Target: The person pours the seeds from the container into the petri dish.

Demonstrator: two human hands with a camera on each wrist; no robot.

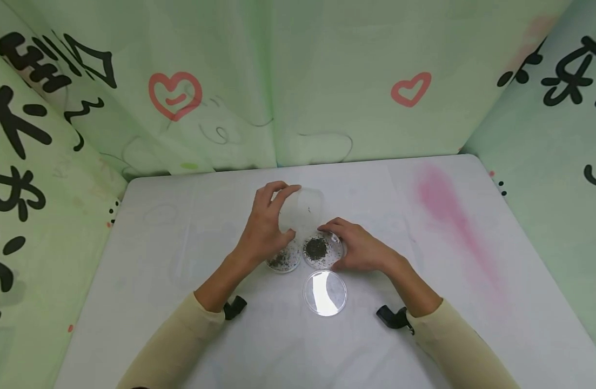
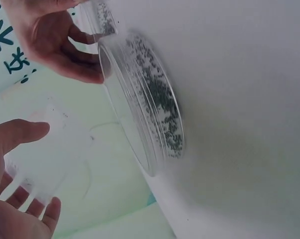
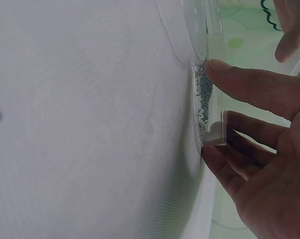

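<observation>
My left hand (image 1: 265, 227) holds a translucent, squarish piece (image 1: 307, 208) with a few dark specks on it, thumb on one side and fingers on the other. Whether it is a box or a sheet, I cannot tell. Below that hand stands a round clear petri dish (image 1: 284, 259) of dark granules; in the left wrist view a clear lid (image 2: 125, 112) lies over it. My right hand (image 1: 358, 246) grips a second petri dish (image 1: 322, 251) by its side, thumb and fingers around the rim. Dark granules are heaped in that dish, as the right wrist view also shows.
An empty clear round lid (image 1: 325, 293) lies on the white table (image 1: 278, 351), nearer me than the dishes, reflecting light. Green curtains (image 1: 302, 81) with drawn hearts and black writing hang around the table. A black camera mount (image 1: 394, 317) sits at the right wrist.
</observation>
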